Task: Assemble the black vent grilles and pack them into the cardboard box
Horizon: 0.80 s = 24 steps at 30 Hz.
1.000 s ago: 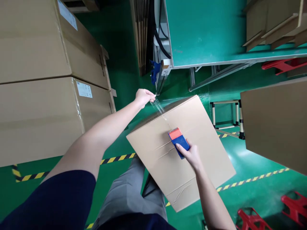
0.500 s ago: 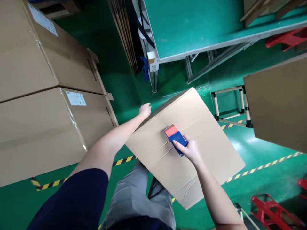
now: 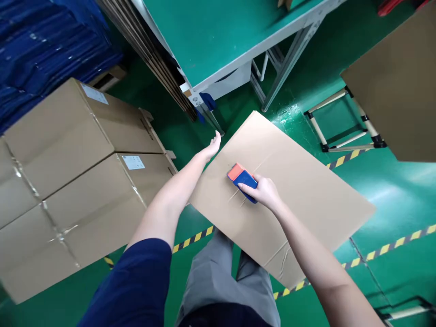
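A large flat-faced cardboard box (image 3: 306, 200) lies tilted in front of my legs, with a few creases across its brown face. My right hand (image 3: 264, 191) is wrapped round a blue and orange hand tool (image 3: 243, 180), whose orange end rests on or just over the cardboard. At the upper left edge of the box is my left hand (image 3: 213, 144), fingers stretched out and pointing up, with nothing visible in it. Whether its palm touches the box edge cannot be made out.
Stacked taped cartons (image 3: 85, 200) stand on the left, and a green-topped table (image 3: 218, 36) is ahead. Folded cardboard sheets (image 3: 150, 54) lean beside it. On the right, a tube frame (image 3: 318, 131) stands near another cardboard piece (image 3: 402, 81).
The view has turned and shifted, showing more cartons and blue material on the left. My left hand's fingers have straightened from a more curled pose. The box face looks flatter to the camera.
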Motion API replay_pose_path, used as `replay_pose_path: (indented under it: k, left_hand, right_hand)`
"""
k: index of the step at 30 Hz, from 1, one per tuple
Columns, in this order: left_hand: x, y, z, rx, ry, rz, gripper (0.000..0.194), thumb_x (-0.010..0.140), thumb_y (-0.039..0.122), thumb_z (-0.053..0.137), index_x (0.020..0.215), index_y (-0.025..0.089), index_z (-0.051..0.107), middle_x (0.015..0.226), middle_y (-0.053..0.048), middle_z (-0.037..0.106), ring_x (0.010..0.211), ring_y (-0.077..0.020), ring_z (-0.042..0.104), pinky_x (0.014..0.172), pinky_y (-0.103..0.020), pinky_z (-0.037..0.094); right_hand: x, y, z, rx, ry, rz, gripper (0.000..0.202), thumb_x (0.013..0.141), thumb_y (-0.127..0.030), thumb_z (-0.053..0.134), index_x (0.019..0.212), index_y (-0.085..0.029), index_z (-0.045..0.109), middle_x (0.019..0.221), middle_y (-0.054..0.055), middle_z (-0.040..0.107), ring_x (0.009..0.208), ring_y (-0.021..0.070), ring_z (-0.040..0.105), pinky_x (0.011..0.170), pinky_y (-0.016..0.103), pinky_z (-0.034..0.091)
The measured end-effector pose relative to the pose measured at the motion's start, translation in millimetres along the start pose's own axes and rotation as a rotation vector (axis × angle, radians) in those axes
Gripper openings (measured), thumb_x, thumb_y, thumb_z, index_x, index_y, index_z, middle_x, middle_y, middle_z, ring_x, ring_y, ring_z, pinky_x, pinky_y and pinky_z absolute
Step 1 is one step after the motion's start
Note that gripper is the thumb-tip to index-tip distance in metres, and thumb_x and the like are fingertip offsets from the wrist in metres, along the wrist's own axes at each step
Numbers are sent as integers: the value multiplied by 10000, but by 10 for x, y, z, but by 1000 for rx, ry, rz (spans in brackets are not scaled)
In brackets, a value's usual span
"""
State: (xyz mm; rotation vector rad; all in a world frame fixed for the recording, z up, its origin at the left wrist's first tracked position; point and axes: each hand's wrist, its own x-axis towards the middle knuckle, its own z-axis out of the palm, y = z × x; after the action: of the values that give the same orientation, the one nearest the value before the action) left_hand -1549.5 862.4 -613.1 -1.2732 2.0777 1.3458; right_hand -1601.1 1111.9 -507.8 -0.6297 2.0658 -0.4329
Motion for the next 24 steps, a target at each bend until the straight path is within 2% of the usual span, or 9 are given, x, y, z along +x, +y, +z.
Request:
replay_pose_path:
  k: [2, 4, 6, 8, 10, 13, 16, 19, 24]
  left_hand:
    - [-135, 7, 23, 93, -11, 48, 770, 997, 664, 92, 1584, 266, 392, 1673, -67, 341, 1555, -218, 293, 1233, -411, 279]
    - [-281, 30, 62, 237, 30, 117, 694, 1031, 579, 130, 1620, 255, 306, 1713, -39, 226, 1600, -197, 128, 1287, -443, 104]
    - [-395, 75, 98, 383, 124, 165, 646, 1048, 507, 168, 1630, 246, 272, 1725, -30, 171, 1608, -194, 51, 1290, -475, 9]
    - [-470, 137, 122, 490, 246, 193, 615, 1056, 453, 195, 1628, 244, 277, 1726, -32, 165, 1609, -191, 45, 1290, -477, -19]
    - [-520, 207, 136, 571, 338, 209, 594, 1059, 417, 238, 1620, 232, 296, 1725, -45, 177, 1608, -197, 51, 1289, -478, -29]
    - [-544, 302, 163, 645, 420, 225, 585, 1068, 389, 258, 1613, 178, 282, 1726, -67, 173, 1606, -225, 54, 1284, -516, -31]
    - [-523, 380, 229, 682, 525, 241, 573, 1074, 395, 216, 1605, 190, 277, 1726, -38, 180, 1599, -239, 85, 1282, -549, -14]
    - [-566, 468, 310, 716, 605, 250, 559, 1058, 402, 196, 1597, 284, 290, 1716, 44, 215, 1594, -197, 133, 1296, -520, 34]
    - [-802, 626, 373, 777, 639, 257, 599, 1000, 469, 179, 1579, 374, 300, 1704, 138, 172, 1593, -153, 143, 1309, -511, 61]
  right_hand:
    - [-5, -36, 20, -9, -5, -28, 472, 824, -701, 653, 856, -230, 651, 734, 49, 708, 708, 234, 677, 569, 271, 366]
    - [-98, 0, 23, 1, -23, -45, 484, 830, -714, 640, 855, -230, 651, 740, 50, 711, 723, 239, 683, 572, 271, 365]
    - [-315, 212, -13, 41, -53, -49, 480, 826, -712, 643, 871, -235, 665, 745, 42, 714, 726, 237, 688, 575, 269, 374]
    - [-669, 648, -92, 99, -89, -37, 471, 823, -702, 648, 939, -249, 697, 762, 25, 725, 718, 230, 692, 580, 267, 394]
    - [-1151, 1248, -208, 138, -102, 12, 483, 824, -690, 649, 1039, -263, 720, 779, 14, 736, 708, 225, 696, 593, 271, 420]
    - [-1987, 2127, -406, 139, -115, 193, 524, 820, -679, 649, 1110, -251, 730, 756, 20, 736, 688, 231, 697, 612, 287, 446]
    - [-2602, 2669, -523, 103, -101, 370, 536, 802, -679, 661, 1089, -232, 734, 749, 28, 732, 693, 236, 693, 609, 287, 434]
    - [-2759, 2892, -512, 44, -95, 416, 516, 799, -684, 657, 1026, -225, 724, 733, 19, 711, 684, 221, 671, 600, 273, 396]
    - [-2615, 2918, -446, -67, -82, 412, 558, 806, -746, 615, 933, -210, 704, 685, 24, 669, 655, 211, 641, 567, 270, 323]
